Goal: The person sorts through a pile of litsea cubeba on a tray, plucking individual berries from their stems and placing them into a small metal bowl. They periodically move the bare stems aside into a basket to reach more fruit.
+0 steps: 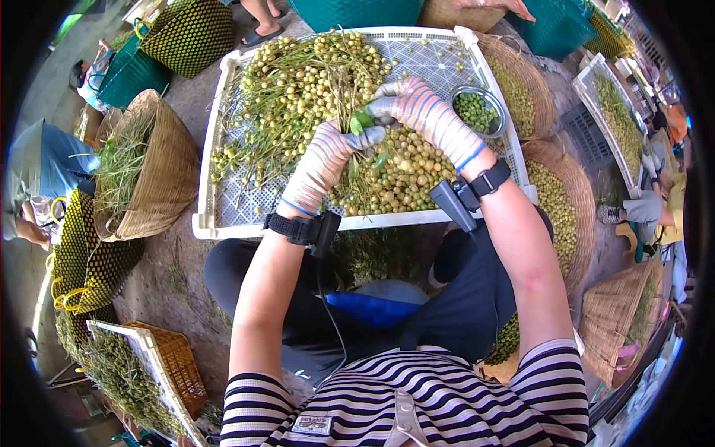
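Observation:
My left hand (pixel 325 160), in a striped, dirt-stained glove, is closed around a bunch of thin fruit stems (pixel 343 93) that rises from between its fingers. A green leaf (pixel 361 122) sticks out by the fingertips. Gloved the same way, my right hand (pixel 412 104) meets the left at that leaf, its fingers pinched together; what lies between them is hidden. Both are over a white plastic tray (pixel 211 190). Stemmed fruit (pixel 305 78), small, round and yellow-green, is heaped at its back left. Loose fruits (pixel 410 175) lie at the front right, below my right hand.
A clear bowl of greener fruits (pixel 477 112) sits at the tray's right side. Woven baskets of fruit (pixel 555 212) stand to the right, and a basket of stalks (pixel 160 171) to the left. Another person (pixel 56 160) is at the far left.

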A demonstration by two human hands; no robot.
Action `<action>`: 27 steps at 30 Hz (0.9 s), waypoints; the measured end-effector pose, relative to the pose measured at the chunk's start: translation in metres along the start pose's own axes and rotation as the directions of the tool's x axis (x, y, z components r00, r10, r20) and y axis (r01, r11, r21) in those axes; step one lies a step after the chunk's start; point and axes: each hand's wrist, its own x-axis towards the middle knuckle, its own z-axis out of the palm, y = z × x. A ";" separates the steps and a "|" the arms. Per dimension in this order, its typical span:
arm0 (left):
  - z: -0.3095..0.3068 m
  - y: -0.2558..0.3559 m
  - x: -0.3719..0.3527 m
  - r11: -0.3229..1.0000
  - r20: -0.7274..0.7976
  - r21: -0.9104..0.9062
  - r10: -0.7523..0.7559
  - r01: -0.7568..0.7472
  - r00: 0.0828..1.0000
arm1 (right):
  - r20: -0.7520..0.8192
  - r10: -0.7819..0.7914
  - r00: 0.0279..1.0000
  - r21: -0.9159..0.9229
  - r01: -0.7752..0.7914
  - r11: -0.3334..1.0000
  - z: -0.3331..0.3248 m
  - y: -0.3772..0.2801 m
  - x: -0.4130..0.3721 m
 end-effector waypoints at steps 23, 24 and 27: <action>-0.027 -0.057 0.017 0.947 -0.358 -0.317 -0.071 -0.050 0.931 | 0.338 0.252 0.907 -0.474 -0.067 0.878 0.012 0.049 0.015; -0.024 -0.051 0.013 0.975 -0.384 -0.220 -0.058 -0.030 0.921 | 0.342 0.253 0.905 -0.475 -0.066 0.877 0.010 0.059 0.018; -0.042 -0.061 0.012 0.768 -0.252 -0.640 -0.222 0.010 0.942 | 0.220 -0.010 0.975 -0.691 0.163 0.705 0.006 0.068 0.017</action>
